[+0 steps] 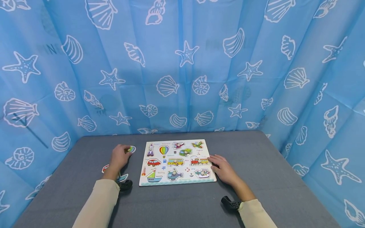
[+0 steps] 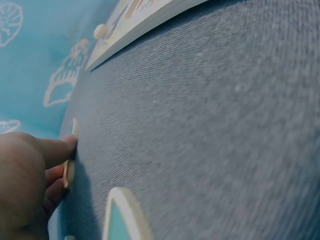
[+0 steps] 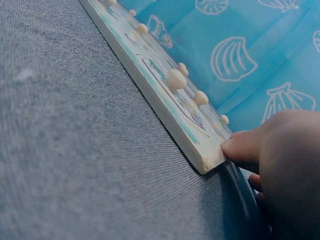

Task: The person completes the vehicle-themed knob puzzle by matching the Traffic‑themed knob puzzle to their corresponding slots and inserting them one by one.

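Observation:
Left of the board, my left hand (image 1: 119,157) pinches a small colourful puzzle piece (image 1: 132,148), striped like a balloon, close over the table. In the left wrist view, the thumb and fingers meet at its thin wooden edge (image 2: 68,175). A red car piece (image 1: 105,168) and a sailboat piece (image 1: 122,178) lie by the left forearm, partly hidden by it. My right hand (image 1: 223,169) rests at the right edge of the wooden puzzle board (image 1: 178,183), fingers extended beside the train (image 1: 199,161). In the right wrist view, the thumb touches the board's edge near the corner.
Knobbed vehicle pieces, such as a bus (image 1: 175,162) and a ship (image 1: 202,173), sit in the board. A grey cloth covers the table (image 1: 176,205). Behind it hangs a blue curtain (image 1: 182,95) with shell and starfish prints. Each wrist wears a black band.

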Action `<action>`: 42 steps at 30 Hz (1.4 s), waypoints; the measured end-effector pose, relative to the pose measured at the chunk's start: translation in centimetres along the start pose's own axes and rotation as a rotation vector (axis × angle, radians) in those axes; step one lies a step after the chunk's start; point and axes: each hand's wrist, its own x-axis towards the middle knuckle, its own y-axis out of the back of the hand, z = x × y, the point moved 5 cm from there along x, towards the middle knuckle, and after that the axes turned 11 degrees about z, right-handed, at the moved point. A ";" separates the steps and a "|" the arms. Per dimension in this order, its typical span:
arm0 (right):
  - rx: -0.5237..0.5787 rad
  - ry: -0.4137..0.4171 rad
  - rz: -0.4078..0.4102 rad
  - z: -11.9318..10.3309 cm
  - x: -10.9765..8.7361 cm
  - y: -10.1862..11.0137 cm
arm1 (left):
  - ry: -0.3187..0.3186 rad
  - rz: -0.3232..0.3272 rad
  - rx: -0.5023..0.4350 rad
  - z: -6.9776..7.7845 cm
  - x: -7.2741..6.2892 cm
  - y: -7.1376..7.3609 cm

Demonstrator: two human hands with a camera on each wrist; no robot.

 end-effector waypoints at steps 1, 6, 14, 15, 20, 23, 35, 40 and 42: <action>-0.001 0.003 0.000 0.0 0.0 0.0 | 0.002 -0.015 0.003 0.0 0.0 0.0; -0.011 0.013 -0.002 0.2 0.1 0.0 | 0.007 -0.091 0.019 0.1 0.2 0.1; -0.012 0.015 0.000 0.4 0.0 0.1 | 0.042 -0.191 0.026 0.6 0.2 -0.1; -0.011 0.017 0.000 0.4 0.0 0.0 | 0.045 -0.199 0.028 0.6 0.2 -0.2; 0.002 0.030 0.004 0.3 -0.1 0.0 | 0.019 -0.209 0.038 0.6 0.2 -0.3; 0.010 0.029 0.008 0.2 -0.1 0.1 | -0.017 -0.191 0.051 0.9 0.2 -0.1; -0.004 0.009 0.007 0.1 -0.1 0.1 | -0.132 -0.044 0.105 3.8 -0.1 0.6; -0.003 0.019 0.007 0.0 -0.1 0.1 | -0.149 0.004 0.079 4.9 -0.5 0.1; -0.001 0.022 0.007 -0.1 -0.1 0.1 | -0.153 0.008 0.067 5.5 -0.7 -0.2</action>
